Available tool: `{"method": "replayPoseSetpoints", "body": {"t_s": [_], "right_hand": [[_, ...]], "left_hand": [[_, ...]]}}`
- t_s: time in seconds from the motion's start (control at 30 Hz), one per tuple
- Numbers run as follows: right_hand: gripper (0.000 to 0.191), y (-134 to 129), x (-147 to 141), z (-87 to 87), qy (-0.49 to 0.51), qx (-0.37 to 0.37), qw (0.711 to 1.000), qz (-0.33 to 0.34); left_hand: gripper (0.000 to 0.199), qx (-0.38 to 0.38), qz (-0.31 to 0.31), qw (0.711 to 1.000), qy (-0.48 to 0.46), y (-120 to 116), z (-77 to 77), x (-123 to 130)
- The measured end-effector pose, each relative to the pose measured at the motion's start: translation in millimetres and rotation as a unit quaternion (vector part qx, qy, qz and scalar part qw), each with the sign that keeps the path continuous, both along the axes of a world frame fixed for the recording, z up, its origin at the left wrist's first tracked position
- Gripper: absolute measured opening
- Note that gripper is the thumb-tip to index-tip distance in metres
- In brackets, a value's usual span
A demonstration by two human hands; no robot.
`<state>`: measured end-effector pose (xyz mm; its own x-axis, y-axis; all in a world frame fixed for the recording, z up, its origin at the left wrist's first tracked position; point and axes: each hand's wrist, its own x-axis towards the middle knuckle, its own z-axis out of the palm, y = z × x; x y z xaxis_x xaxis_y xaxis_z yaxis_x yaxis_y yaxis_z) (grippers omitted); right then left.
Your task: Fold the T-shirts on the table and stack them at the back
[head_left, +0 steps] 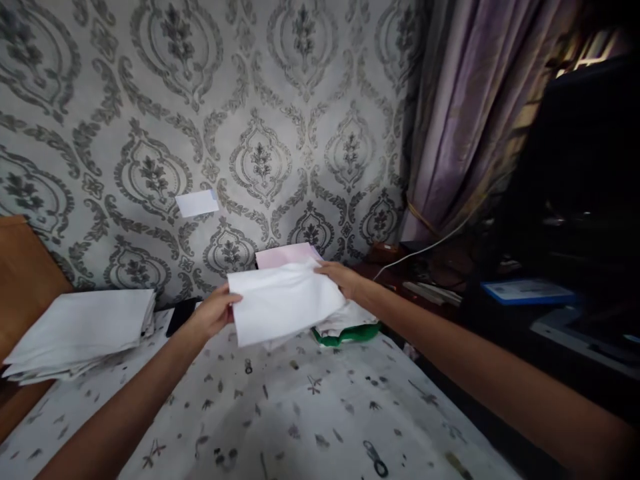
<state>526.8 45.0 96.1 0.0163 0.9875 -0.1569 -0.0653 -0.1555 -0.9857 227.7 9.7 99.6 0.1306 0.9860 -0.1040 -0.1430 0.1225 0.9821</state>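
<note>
White cloth (pixel 285 297) is held above the bed's far edge, its left side clamped by left-hand fingers (pixel 235 298), its right by right-hand fingers (pixel 323 268).

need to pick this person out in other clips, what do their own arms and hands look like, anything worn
Both the left hand and the right hand are bare, without gloves. No sleeves, watches, bracelets or cables show along either forearm.
</note>
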Motion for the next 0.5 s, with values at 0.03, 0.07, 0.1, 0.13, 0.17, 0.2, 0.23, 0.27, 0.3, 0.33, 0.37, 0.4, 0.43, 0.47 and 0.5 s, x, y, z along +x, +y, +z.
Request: {"method": "replayPoseSetpoints", "body": {"t_s": [0.03, 0.07, 0.1, 0.13, 0.17, 0.2, 0.23, 0.27, 0.3, 0.33, 0.37, 0.4, 0.43, 0.47, 0.5], "right_hand": [[0.046, 12.9, 10.5, 5.1, -0.018, 0.013, 1.000, -0.019], [0.044, 27.2, 19.7, 10.2, -0.044, 0.030, 0.998, -0.039], [0.042, 42.6, 27.8, 14.8, -0.074, 0.048, 0.994, -0.063], [0.040, 58.9, 34.6, 18.4, -0.104, 0.065, 0.989, -0.088], [0.040, 75.5, 40.2, 20.5, -0.130, 0.081, 0.982, -0.112], [0.040, 92.2, 44.4, 20.4, -0.150, 0.094, 0.975, -0.133], [0.040, 108.2, 47.4, 17.5, -0.167, 0.104, 0.969, -0.152], [0.038, 123.2, 49.1, 11.5, -0.183, 0.109, 0.963, -0.167], [0.034, 136.7, 49.7, 2.6, -0.204, 0.111, 0.956, -0.179], [0.028, 148.4, 49.7, -8.8, -0.228, 0.108, 0.949, -0.188], [0.023, 158.0, 49.2, -21.6, -0.254, 0.101, 0.943, -0.192], [0.020, 165.5, 48.8, -34.7, -0.280, 0.093, 0.936, -0.192], [0.022, 170.8, 48.7, -46.7, -0.304, 0.087, 0.929, -0.191], [0.027, 174.1, 49.0, -56.5, -0.328, 0.090, 0.920, -0.193], [0.032, 175.4, 49.7, -63.3, -0.350, 0.097, 0.911, -0.197]], "left_hand": [[0.049, 0.007, -0.005, 1.000, 0.007, 21.5, 3.9, 11.7], [0.049, 0.014, -0.009, 1.000, 0.015, 42.7, 8.4, 22.9], [0.050, 0.023, -0.009, 0.999, 0.028, 63.3, 12.9, 33.5], [0.050, 0.032, -0.005, 0.999, 0.044, 83.0, 17.1, 43.5], [0.051, 0.042, 0.002, 0.997, 0.059, 101.7, 20.2, 52.8], [0.051, 0.050, 0.013, 0.996, 0.075, 119.1, 21.5, 61.3], [0.051, 0.055, 0.025, 0.994, 0.088, 135.1, 20.4, 69.0], [0.050, 0.057, 0.038, 0.993, 0.100, 149.5, 16.5, 75.6], [0.050, 0.055, 0.053, 0.991, 0.112, 162.1, 9.8, 81.0], [0.049, 0.051, 0.069, 0.989, 0.124, 172.8, 0.7, 85.3], [0.047, 0.046, 0.087, 0.985, 0.140, 181.5, -10.0, 88.3], [0.045, 0.042, 0.103, 0.981, 0.157, 188.3, -21.2, 90.0], [0.043, 0.038, 0.117, 0.977, 0.173, 193.3, -31.7, 90.5], [0.041, 0.037, 0.127, 0.973, 0.189, 196.6, -40.7, 90.0], [0.040, 0.036, 0.134, 0.969, 0.206, 198.4, -47.2, 88.6]]}}
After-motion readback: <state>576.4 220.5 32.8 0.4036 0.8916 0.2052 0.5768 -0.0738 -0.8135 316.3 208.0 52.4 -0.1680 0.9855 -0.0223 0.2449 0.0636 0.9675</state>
